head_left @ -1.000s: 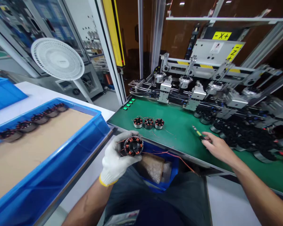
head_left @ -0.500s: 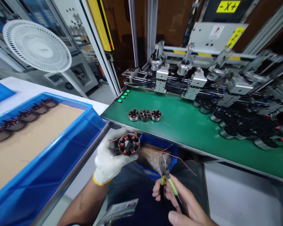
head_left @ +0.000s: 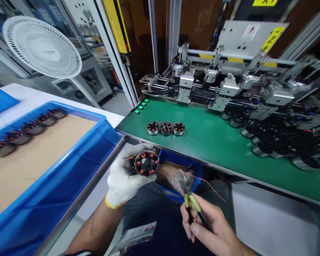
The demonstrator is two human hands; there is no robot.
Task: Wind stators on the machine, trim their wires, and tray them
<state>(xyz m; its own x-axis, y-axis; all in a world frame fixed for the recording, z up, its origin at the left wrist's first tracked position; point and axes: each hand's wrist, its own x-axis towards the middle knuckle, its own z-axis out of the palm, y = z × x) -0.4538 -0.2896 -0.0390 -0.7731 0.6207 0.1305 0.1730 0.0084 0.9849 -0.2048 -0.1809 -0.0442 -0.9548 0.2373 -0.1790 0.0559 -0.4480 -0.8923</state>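
My left hand (head_left: 126,179), in a white glove, is closed around a motor stator (head_left: 147,163) with copper windings, its open face turned up toward me. Bare, my right hand (head_left: 206,220) grips diagonal cutters (head_left: 188,193) with yellow-green and black handles. The cutter jaws point up and left, apart from the stator. A long copper wire (head_left: 205,179) stretches rightward past the jaws; whether they touch it I cannot tell. Three more stators (head_left: 166,128) sit in a row on the green work surface (head_left: 202,138) beyond my hands.
A blue tray (head_left: 96,142) on the left holds several stators along its far side. Beneath the green surface's edge is a blue bin (head_left: 173,156) with clear plastic inside. Machine clamps (head_left: 185,87) line the back; several stators (head_left: 272,140) crowd the right. A white fan (head_left: 44,48) stands far left.
My right hand has shifted slightly right and down, and the cutters now tilt further left. My left hand still holds the stator in nearly the same place. The camera view has shifted slightly.
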